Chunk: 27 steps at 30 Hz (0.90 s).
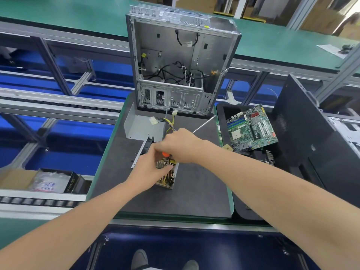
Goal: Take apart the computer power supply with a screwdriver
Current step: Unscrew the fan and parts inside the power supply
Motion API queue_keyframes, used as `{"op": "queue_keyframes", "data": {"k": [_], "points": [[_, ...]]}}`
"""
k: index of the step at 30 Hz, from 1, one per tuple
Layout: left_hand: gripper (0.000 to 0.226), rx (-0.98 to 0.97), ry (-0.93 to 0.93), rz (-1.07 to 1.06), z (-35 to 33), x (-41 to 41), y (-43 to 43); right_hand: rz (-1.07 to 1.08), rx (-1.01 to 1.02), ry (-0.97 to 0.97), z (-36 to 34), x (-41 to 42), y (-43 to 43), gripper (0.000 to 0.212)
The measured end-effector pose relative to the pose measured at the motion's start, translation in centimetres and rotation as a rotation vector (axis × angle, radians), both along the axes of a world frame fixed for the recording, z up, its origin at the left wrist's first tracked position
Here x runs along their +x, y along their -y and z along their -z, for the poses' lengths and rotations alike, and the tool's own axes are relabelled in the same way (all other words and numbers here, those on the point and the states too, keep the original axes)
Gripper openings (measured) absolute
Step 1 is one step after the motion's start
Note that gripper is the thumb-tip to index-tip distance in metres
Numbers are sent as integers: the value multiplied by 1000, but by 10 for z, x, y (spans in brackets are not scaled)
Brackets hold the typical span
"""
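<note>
Power supply [167,180] sits open mid-counter [194,191] with its bare circuit board facing up and its wires [169,121] trailing toward 12 o'clock. Left hand [150,168] curls over its 9 o'clock edge. The right hand [181,147] is closed round the screwdriver [204,123], shaft aimed at 2 o'clock. It is likely dense, rigid and sharp-edged with a fragile board, so hold the metal walls, not the parts.
</note>
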<state>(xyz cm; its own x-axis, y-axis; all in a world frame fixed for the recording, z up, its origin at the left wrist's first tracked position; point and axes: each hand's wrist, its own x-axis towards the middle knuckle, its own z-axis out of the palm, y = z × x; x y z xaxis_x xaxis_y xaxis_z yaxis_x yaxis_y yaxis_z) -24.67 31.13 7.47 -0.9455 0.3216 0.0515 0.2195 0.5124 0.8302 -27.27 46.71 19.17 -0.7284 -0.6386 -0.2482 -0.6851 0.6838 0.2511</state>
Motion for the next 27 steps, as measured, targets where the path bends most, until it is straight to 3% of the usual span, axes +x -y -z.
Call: {"op": "queue_keyframes", "data": {"k": [5, 9, 13, 17, 21, 27], "points": [[56, -138, -175, 73, 3, -13, -4, 182, -60, 14, 16, -3, -17, 35], [59, -315, -413, 139, 6, -18, -10, 306, -263, 42, 25, -1, -32, 35], [48, -440, -437, 422, -3, -33, -4, 420, -402, 83, 27, -1, -50, 21], [70, -721, -412, 732, -7, -49, 6, 526, -480, 121, 21, 2, -63, 19], [74, -771, -437, 696, 3, -50, -3, 649, -575, 95, 16, 5, -65, 18], [73, -751, -424, 621, 9, -49, -15, 703, -544, -79, 10, 5, -69, 23]]}}
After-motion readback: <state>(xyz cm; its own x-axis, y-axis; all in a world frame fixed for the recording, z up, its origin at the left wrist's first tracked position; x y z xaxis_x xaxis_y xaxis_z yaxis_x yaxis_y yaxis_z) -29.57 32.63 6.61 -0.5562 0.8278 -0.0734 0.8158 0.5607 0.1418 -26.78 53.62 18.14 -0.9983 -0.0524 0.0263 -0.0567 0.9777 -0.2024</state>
